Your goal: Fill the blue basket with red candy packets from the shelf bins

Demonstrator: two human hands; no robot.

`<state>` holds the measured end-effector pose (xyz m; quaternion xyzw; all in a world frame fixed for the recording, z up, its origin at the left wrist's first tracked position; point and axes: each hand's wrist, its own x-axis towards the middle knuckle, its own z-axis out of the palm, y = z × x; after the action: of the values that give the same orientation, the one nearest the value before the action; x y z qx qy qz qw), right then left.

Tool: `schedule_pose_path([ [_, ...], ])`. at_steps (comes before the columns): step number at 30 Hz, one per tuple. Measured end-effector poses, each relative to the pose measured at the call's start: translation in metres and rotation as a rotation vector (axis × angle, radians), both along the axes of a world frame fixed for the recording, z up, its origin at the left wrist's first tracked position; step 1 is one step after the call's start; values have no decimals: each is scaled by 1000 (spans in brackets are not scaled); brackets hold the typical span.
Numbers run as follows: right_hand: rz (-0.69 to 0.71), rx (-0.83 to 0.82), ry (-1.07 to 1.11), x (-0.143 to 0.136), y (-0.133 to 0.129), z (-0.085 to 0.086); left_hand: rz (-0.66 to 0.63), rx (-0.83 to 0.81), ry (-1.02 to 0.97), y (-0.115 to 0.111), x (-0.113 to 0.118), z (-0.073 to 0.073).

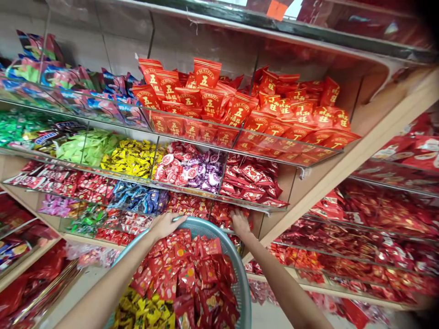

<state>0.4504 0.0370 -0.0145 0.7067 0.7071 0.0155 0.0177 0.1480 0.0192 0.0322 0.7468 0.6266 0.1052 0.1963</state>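
Observation:
My left hand (167,226) is closed over the far rim of a blue-green plastic basket (244,278), its thumb lying along the edge. Red candy packets (187,269) fill most of the basket, with yellow-wrapped candies (144,313) at its near left. My right hand (240,223) is beyond the basket's right rim, in a low shelf compartment of red packets (219,214). Its fingers are apart and touch the packets; the fingertips are partly hidden, and I see nothing held in them.
Clear-fronted shelves (192,183) hold sorted candies above my hands. Red packets (207,98) stand on the upper shelf, with yellow candies (133,157) below. A slanting wooden panel (343,164) divides this rack from more red packets (384,214) at right.

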Motion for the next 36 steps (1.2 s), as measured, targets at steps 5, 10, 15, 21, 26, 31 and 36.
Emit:
schedule_pose_path([
  [5,-176,86,-4,8,2,-7,1,-6,1,0,1,1],
  [10,-297,12,71,12,12,-13,14,-14,-7,-1,2,3],
  [15,-279,16,72,13,13,-11,9,-17,-5,0,1,0],
  [21,-211,96,98,18,2,-10,12,15,21,1,-1,-4],
  [26,-257,25,144,23,6,-11,19,-6,1,-1,-1,-1],
  [31,-254,-27,139,18,9,-8,0,-8,2,-1,0,3],
  [36,-198,23,218,29,1,2,-4,-3,14,-1,0,3],
])
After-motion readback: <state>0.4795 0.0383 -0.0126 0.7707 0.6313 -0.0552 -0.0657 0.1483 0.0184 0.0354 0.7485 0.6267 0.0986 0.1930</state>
